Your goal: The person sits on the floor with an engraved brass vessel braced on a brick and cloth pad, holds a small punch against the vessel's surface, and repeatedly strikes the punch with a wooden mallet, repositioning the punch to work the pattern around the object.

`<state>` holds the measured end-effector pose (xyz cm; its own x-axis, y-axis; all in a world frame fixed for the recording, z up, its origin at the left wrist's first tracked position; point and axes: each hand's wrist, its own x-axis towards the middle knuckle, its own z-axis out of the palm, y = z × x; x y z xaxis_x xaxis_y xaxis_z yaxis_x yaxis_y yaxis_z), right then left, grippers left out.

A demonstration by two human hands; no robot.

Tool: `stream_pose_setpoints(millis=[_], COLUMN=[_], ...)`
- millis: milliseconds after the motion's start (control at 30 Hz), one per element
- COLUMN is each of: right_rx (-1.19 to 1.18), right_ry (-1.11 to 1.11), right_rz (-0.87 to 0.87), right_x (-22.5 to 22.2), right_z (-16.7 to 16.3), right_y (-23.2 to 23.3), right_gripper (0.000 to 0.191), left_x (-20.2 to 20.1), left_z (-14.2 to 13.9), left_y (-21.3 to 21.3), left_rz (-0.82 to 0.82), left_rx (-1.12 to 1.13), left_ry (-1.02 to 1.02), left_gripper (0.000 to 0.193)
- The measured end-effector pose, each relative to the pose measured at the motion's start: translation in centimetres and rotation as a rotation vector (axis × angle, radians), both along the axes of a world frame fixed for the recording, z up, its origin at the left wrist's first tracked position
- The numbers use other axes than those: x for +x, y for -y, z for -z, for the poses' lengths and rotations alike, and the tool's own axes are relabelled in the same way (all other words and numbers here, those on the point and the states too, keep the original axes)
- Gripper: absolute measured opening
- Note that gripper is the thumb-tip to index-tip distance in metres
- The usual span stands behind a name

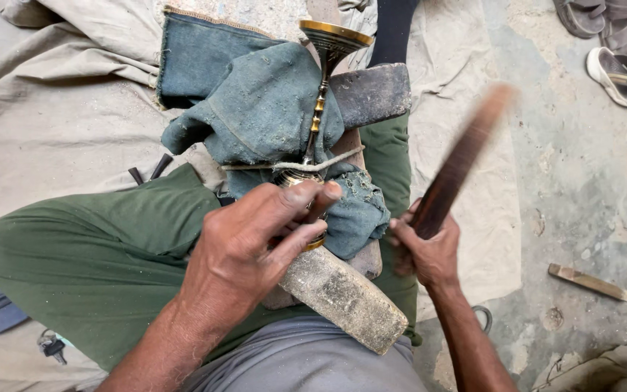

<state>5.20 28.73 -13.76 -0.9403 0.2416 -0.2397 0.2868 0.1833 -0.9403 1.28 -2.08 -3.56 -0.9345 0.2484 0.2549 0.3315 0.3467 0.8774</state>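
A brass goblet-like piece (pixel 326 65) with a thin beaded stem lies along a wooden block (pixel 342 294) on my lap, padded by a blue-green denim cloth (pixel 255 109) and tied with a cord (pixel 342 158). My left hand (pixel 255 243) presses on the piece's lower brass end, fingers curled over it. My right hand (pixel 429 250) grips a dark flat wooden stick (pixel 462 160), raised and blurred by motion, to the right of the piece.
A dark stone-like block (pixel 371 93) sits under the cloth's far end. I sit cross-legged in green trousers (pixel 96 247) on beige sheeting (pixel 45 109). A wood scrap (pixel 591 282) lies on the concrete floor at right; sandals (pixel 618 72) at top right; keys (pixel 52 347) at bottom left.
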Motion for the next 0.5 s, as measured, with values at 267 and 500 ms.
stream_pose_setpoints(millis=[267, 500], right_rx=[0.091, 1.088], right_ry=[0.031, -0.184], right_rz=[-0.323, -0.476], right_x=[-1.8, -4.4], right_z=[-9.9, -17.1], right_y=[-0.9, 1.5], right_gripper=[0.038, 0.02], left_x=[0.1, 0.2], left_z=[0.0, 1.0], left_y=[0.4, 0.6], left_rz=[0.06, 0.072], left_rx=[0.021, -0.055], left_ry=[-0.024, -0.016], left_gripper=[0.042, 0.043])
